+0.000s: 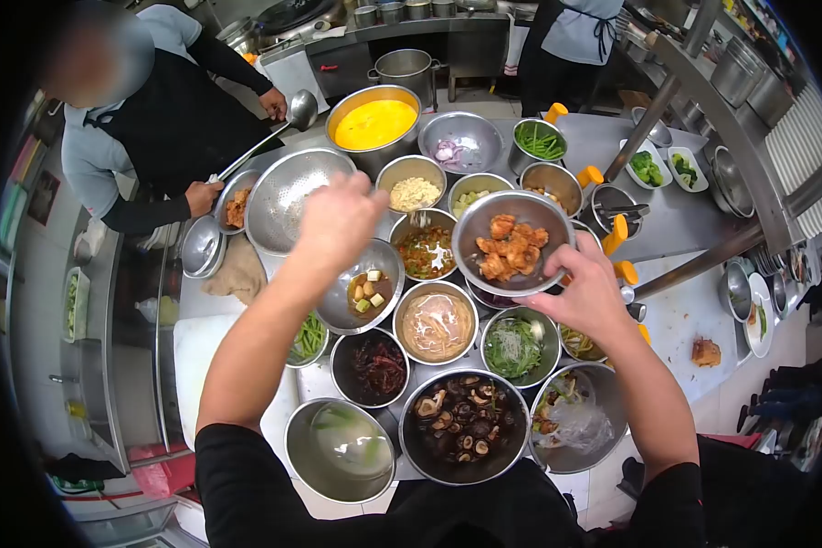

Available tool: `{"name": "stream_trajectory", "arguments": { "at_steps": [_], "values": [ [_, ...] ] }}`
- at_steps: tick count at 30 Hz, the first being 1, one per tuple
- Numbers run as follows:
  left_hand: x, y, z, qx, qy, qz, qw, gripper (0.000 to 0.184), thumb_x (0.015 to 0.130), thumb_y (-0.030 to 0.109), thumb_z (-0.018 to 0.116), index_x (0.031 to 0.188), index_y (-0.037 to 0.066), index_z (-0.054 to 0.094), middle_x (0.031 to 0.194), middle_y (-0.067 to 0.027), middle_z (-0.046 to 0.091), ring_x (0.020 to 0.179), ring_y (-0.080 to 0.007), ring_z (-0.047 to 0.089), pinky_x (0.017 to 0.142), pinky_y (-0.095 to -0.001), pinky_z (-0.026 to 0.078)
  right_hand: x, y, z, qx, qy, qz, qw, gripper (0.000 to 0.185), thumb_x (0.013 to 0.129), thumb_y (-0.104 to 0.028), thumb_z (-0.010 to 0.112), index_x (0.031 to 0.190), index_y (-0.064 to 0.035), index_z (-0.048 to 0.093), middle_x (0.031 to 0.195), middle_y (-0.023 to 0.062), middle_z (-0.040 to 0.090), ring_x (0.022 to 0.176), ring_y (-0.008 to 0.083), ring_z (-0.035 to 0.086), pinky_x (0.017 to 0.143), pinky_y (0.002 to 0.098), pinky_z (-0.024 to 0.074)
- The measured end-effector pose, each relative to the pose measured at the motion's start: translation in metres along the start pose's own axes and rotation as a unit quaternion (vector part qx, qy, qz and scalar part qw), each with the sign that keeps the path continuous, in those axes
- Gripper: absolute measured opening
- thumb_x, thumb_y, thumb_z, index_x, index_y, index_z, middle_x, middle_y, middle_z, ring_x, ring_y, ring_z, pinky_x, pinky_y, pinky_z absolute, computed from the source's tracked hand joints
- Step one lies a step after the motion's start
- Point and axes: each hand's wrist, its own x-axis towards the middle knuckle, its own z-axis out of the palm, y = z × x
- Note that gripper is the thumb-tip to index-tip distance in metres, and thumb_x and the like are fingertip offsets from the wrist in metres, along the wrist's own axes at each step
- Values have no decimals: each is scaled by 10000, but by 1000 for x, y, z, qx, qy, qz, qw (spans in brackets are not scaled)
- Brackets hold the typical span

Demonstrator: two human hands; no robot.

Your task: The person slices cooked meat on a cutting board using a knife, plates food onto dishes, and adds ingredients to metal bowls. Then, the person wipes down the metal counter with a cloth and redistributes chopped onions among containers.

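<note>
My right hand (586,285) grips the rim of a steel bowl (468,236), tilted toward me, with browned fried pieces (511,248) inside. Over the right edge of a perforated colander (274,215) hangs my left hand (342,212), smeared by motion. Its fingers look curled, and I cannot see whether anything is in them. Below it sits a steel bowl (331,310) holding pale green chunks and whole cloves in brown liquid. Beside that are a container of chopped peppers (426,254) and one of chopped garlic (416,194).
Nearest me stand containers of dark mushrooms (466,437), clear liquid (342,457) and a plastic bag (580,438). A tall pot of yellow liquid (374,123) is behind. At left a co-worker holds a ladle (301,111). A slanted metal post (694,283) crosses the right side.
</note>
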Motion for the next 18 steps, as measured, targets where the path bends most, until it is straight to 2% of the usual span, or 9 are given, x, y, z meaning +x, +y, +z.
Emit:
{"name": "stream_trajectory", "arguments": {
  "at_steps": [4,7,10,13,18],
  "values": [
    [11,34,36,18,-85,10,996,215,863,146,571,1019,147,719,1029,-104,647,989,-268,628,787,-394,549,-19,5,-9,3,19,-4,1000,474,584,-315,923,774,-57,573,1058,145,568,979,340,612,833,420,513],
    [22,31,42,-74,-140,5,987,214,876,148,571,1026,142,723,1068,-128,670,1029,-295,644,826,-403,545,-28,7,-16,-24,11,13,1000,460,578,-284,925,771,-52,578,1077,147,582,985,337,617,833,419,517],
    [31,19,46,-123,-204,65,969,219,886,148,566,1041,142,721,1073,-129,693,1069,-303,646,867,-418,532,-32,7,-19,-27,7,32,999,447,574,-265,922,772,-50,585,1079,150,588,987,337,618,836,416,516],
    [32,7,54,-193,-190,66,960,195,888,180,570,1001,134,722,969,-145,708,959,-325,667,860,-437,521,-32,6,-18,-26,13,32,999,438,572,-255,920,775,-48,592,1078,150,588,989,338,619,836,415,517],
    [22,-16,50,-258,-146,10,955,178,880,156,581,991,120,716,985,-131,712,952,-339,663,843,-446,516,-30,3,-16,-7,-11,47,999,439,577,-260,921,782,-47,596,1096,164,574,985,350,621,839,416,521]
  ]
}}
